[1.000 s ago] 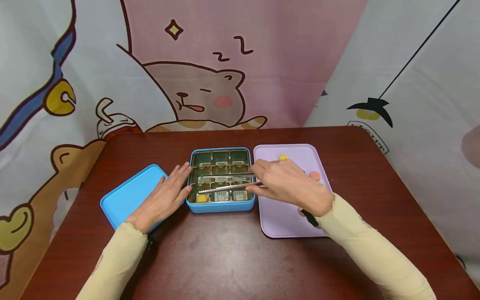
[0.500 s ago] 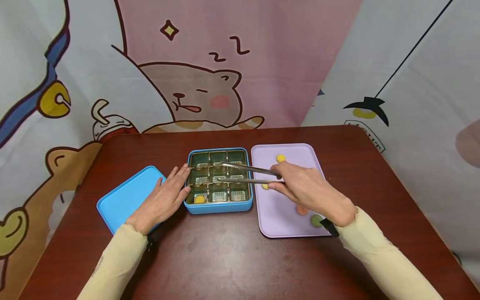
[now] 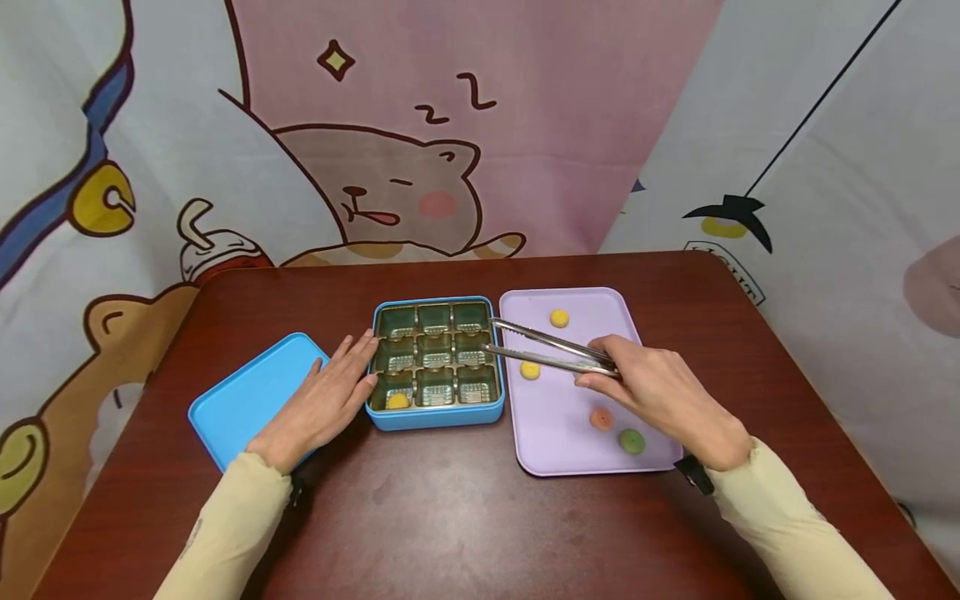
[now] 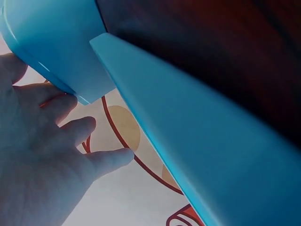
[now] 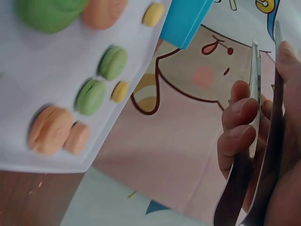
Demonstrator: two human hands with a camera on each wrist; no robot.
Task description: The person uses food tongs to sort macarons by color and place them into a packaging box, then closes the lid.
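Note:
My right hand point(image 3: 663, 392) grips a pair of metal tongs point(image 3: 551, 361) above the lilac tray point(image 3: 555, 446). The tongs' arms are apart with nothing between the tips, which overlap the right rim of a blue box point(image 3: 442, 422) in the head view. A divided gold insert lines that box, and a yellow macaron point(image 3: 398, 401) sits in its front left compartment. Fingers straight, my left hand point(image 3: 318, 408) rests against the box's left side; in the left wrist view its fingertips are at the box wall point(image 4: 56, 47). Fingers and thumb around the tongs point(image 5: 255, 84) show in the right wrist view.
On the tray lie two yellow macarons point(image 3: 559, 318), an orange one point(image 3: 602, 418) and a green one point(image 3: 632, 441); the right wrist view shows further green point(image 5: 113, 62) and orange ones point(image 5: 51, 130). A blue lid point(image 3: 251, 392) lies left of the box, partly under my left forearm.
My right hand has drawn the tongs out of the box, rightward over the tray, uncovering macarons there. The left hand stays at the box, and the yellow macaron stays in its compartment.

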